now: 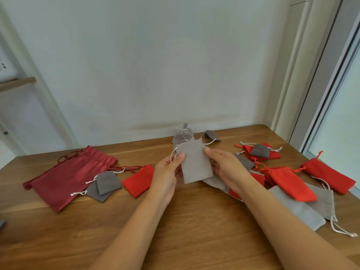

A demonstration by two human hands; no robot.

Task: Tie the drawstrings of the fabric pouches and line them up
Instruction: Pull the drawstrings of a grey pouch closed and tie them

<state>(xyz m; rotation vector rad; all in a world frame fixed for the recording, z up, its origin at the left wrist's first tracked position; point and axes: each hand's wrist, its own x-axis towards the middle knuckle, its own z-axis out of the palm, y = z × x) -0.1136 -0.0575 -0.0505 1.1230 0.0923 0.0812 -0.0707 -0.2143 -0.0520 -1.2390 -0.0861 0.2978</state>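
A light grey fabric pouch (194, 162) is held upright above the wooden table (116, 230), its mouth pointing away from me. My left hand (168, 172) grips its left edge, thumb on the front, with a white drawstring loop by the fingers. My right hand (226, 168) holds the right edge the same way. Behind it, near the wall, two grey pouches (180, 136) with tied white strings lie one behind the other. A small dark grey pouch (213, 135) lies to their right.
Left side: a large dark red pouch (74, 174), two small dark grey pouches (105, 185) and a bright red one (139, 181). Right side: several red and grey pouches (288, 182) in a loose pile with trailing strings. A window frame stands at the right.
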